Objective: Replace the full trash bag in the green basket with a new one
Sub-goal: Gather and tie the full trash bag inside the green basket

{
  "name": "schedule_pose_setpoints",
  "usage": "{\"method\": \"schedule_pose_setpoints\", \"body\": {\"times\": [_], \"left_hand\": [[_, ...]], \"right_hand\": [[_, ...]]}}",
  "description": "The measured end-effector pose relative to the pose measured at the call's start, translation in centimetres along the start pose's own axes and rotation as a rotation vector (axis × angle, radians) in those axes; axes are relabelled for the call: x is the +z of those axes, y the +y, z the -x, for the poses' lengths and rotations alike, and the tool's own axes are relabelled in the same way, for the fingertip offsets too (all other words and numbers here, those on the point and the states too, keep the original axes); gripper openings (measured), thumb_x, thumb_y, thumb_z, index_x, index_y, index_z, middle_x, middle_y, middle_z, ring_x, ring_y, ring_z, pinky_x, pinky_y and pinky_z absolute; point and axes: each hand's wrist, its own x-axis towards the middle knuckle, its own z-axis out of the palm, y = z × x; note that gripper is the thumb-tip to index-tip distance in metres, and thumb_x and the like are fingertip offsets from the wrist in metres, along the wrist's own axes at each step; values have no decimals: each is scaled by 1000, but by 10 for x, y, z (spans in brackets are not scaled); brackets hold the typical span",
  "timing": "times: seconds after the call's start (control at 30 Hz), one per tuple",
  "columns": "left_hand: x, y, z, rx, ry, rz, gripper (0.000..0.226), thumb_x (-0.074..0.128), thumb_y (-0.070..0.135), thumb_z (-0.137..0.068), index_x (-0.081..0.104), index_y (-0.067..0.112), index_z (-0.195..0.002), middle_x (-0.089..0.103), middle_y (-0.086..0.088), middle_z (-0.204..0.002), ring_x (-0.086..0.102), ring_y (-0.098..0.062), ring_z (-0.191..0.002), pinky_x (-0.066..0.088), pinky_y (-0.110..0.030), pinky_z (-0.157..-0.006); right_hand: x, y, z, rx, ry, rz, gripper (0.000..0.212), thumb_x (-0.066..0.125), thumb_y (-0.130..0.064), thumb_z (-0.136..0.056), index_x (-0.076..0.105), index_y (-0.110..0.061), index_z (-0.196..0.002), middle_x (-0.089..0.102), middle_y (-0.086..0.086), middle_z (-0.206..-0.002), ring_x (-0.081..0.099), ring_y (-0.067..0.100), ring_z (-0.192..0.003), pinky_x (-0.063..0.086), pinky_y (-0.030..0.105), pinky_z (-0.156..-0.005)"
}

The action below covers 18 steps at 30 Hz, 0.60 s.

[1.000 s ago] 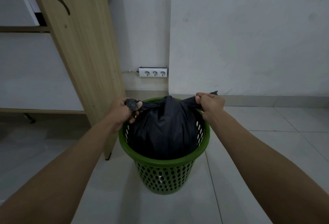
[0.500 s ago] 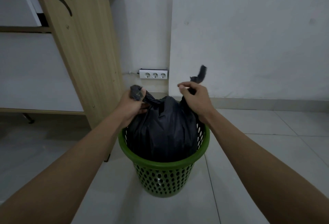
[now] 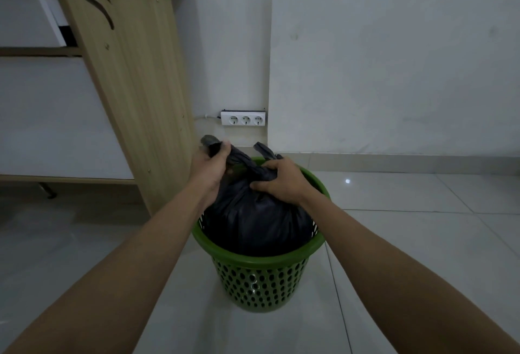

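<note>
With the left hand (image 3: 211,168), grips one twisted ear of the black trash bag (image 3: 253,227), fist clenched, ear tip poking out at 12 o'clock of the knuckles. With the right hand (image 3: 281,182), just at 3 o'clock of the left, clutches the gathered neck, fingers curled into the plastic. Sits full in the green basket (image 3: 261,283), bulging above the rim. Beyond, at 10 o'clock a wooden desk panel (image 3: 135,86); at 12 o'clock, on the wall, a white power strip (image 3: 243,119).
</note>
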Motion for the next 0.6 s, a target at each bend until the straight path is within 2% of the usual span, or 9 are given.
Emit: {"method": "schedule_pose_setpoints", "body": {"times": [0.1, 0.2, 0.27, 0.3, 0.37, 0.43, 0.47, 0.53, 0.6], "left_hand": [[0, -7, 8, -25, -195, 241, 59, 74, 55, -72, 63, 7, -104, 70, -10, -108, 67, -24, -106, 56, -36, -86], [-12, -27, 9, 89, -323, -186, 97, 81, 74, -48, 53, 24, -126, 61, 11, -127, 56, -9, -119, 40, -33, -108], [-15, -40, 7, 112, -363, -431, 109, 84, 70, -48, 39, 37, -142, 50, 16, -137, 49, -6, -125, 35, -31, -111], [-13, -44, 5, 116, -354, -508, 101, 83, 71, -51, 43, 42, -139, 51, 17, -137, 50, -6, -124, 36, -32, -111], [-2, -42, 5, 170, -305, -601, 62, 79, 71, -61, 64, 43, -115, 63, 18, -122, 58, -5, -115, 43, -34, -108], [17, -32, 12, 223, -312, -540, 31, 82, 51, -72, 72, 31, -94, 70, 18, -103, 65, 3, -97, 50, -28, -96], [28, -27, 16, 224, -329, -471, 27, 84, 39, -74, 71, 27, -94, 71, 18, -97, 66, 8, -89, 51, -20, -88], [45, -24, 21, 239, -341, -380, 41, 89, 25, -69, 69, 18, -105, 73, 13, -96, 67, 9, -85, 50, -10, -78], [51, -29, 20, 232, -338, -360, 48, 91, 20, -67, 70, 14, -109, 75, 9, -99, 69, 2, -88, 51, -13, -79]], "right_hand": [[-11, -6, 1, 80, 28, -510, 29, 67, -17, -88, 68, -17, -117, 69, 13, -108, 69, 17, -87, 59, 33, -80], [-28, -10, 5, 122, 90, -895, 41, 38, 10, -97, 58, -5, -129, 56, 9, -82, 64, 5, -54, 53, 23, -53], [-35, -4, 7, 96, 124, -958, 49, 35, 20, -94, 55, -3, -133, 48, 5, -80, 60, 5, -52, 52, 21, -55], [-36, -1, 7, 81, 146, -978, 52, 38, 22, -93, 54, -5, -134, 48, 6, -83, 59, 8, -59, 53, 23, -60], [-33, 3, 5, 68, 197, -1035, 61, 48, 23, -90, 49, -18, -135, 52, 10, -93, 57, 16, -75, 55, 30, -71], [-28, 2, 3, 97, 238, -1155, 71, 55, 21, -88, 37, -30, -133, 60, 15, -99, 61, 21, -83, 57, 36, -77], [-26, 1, 1, 115, 250, -1247, 71, 57, 19, -89, 33, -29, -134, 63, 16, -101, 63, 24, -87, 59, 39, -79], [-22, -3, -3, 145, 279, -1382, 56, 58, 15, -91, 39, -10, -137, 66, 16, -100, 66, 26, -87, 61, 39, -78], [-21, -5, -8, 139, 296, -1394, 37, 57, 14, -92, 52, 7, -127, 66, 16, -97, 67, 24, -82, 62, 36, -78]]}}
